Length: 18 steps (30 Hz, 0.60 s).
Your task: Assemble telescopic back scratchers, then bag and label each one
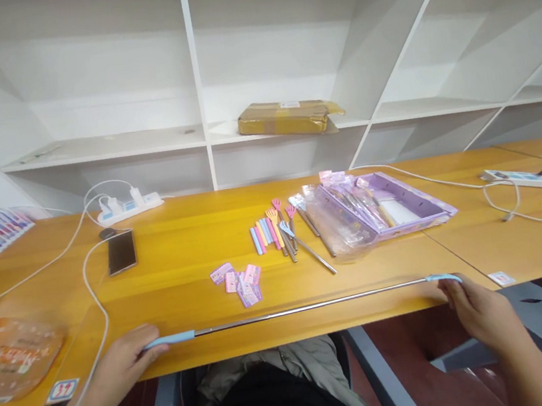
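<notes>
A telescopic back scratcher (pixel 310 306) with a long metal rod, pulled out to its length, lies across the table's front edge between my hands. My left hand (pixel 133 351) is closed around its light-blue handle on the left. On the right, my right hand (pixel 480 308) grips the blue claw head at the other end. Beyond the rod are several small pink and purple cards (pixel 249 288). Behind these lie pastel handle sleeves (pixel 264 236) and shorter back scratchers (pixel 307 246) with pink, yellow and blue claw heads. A purple box (pixel 436 210) holds more in clear wrappers.
A phone (pixel 120 252) and a power strip (pixel 130 208) with white cables are at the left. An orange bag (pixel 15 356) lies front left, and a second power strip (pixel 530 177) is far right. A cardboard box (pixel 284 119) sits on the white shelf (pixel 141 142).
</notes>
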Motion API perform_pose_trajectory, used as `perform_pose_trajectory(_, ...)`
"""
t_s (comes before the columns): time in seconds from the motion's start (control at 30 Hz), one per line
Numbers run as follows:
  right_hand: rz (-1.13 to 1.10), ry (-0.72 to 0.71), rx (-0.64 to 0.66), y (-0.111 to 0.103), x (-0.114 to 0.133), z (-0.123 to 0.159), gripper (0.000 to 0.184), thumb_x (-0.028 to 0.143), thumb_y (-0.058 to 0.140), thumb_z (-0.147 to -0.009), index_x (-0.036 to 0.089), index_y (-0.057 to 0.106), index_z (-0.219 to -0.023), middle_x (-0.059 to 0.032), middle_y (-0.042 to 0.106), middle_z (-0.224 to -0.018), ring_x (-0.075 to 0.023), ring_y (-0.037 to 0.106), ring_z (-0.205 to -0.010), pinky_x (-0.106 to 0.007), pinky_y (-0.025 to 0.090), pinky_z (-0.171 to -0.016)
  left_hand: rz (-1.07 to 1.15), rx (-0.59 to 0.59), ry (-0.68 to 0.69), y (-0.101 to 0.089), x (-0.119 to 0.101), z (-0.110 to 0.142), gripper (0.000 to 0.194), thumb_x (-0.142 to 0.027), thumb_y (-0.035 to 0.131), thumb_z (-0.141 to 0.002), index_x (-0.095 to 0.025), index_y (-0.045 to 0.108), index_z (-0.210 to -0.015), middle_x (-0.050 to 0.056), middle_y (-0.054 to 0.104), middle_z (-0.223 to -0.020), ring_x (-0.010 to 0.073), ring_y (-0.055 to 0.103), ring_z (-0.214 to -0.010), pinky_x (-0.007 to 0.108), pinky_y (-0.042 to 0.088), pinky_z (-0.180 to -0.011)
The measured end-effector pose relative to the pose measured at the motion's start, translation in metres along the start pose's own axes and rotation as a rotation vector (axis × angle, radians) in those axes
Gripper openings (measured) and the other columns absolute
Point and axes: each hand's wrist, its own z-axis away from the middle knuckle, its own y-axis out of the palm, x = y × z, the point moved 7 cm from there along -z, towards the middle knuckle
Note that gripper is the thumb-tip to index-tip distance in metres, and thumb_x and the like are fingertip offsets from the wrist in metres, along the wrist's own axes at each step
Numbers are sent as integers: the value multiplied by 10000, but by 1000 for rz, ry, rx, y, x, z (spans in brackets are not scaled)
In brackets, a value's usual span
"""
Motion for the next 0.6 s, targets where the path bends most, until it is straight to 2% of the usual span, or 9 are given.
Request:
perform_pose_trajectory(0.07, -3, 37, -23, -1, 1, 0, 246, 532, 435, -918, 350, 593, -866, -178, 758, -902, -375, 736, -903, -464, 483, -805, 6, 40, -11, 6, -1, -7, 485, -629, 490, -999, -242, 638, -746, 18, 703, -781, 218, 681, -752, 281, 515, -735)
perform_pose_trajectory(0.17, 60, 66, -85, -6, 8, -2, 282, 519, 406, -918, 328, 613, -921, -151, 745, -861, -390, 722, -865, -463, 491, -778, 13, 36, -42, 9, -2, -10, 454, -607, 493, -1001, -242, 641, -775, 23, 709, -800, 226, 690, -772, 293, 511, -748)
perform_pose_trajectory(0.43, 318, 164, -132, -1, 49, -17, 378, 366, 412, -970, 174, 729, -1048, -170, 717, -780, -344, 679, -723, -403, 431, -673, 98, -28, -48, 17, -3, -7, 483, -642, 492, -1003, -250, 648, -768, 16, 717, -771, 222, 679, -732, 286, 513, -715)
perform_pose_trajectory(0.53, 339, 159, -149, 1, 78, -27, 389, 314, 408, -985, 152, 751, -1070, -171, 730, -799, -310, 664, -686, -374, 413, -642, 98, -43, -12, 15, -6, -9, 510, -649, 480, -1011, -241, 627, -741, 12, 691, -736, 209, 652, -696, 280, 491, -681)
perform_pose_trajectory(0.6, 335, 53, -109, 16, 117, -25, 377, 267, 400, -985, 141, 749, -1052, -171, 732, -810, -289, 655, -667, -353, 400, -622, 105, -2, 39, 23, -23, -16, 524, -634, 470, -1023, -234, 593, -707, 8, 657, -706, 199, 627, -670, 282, 470, -672)
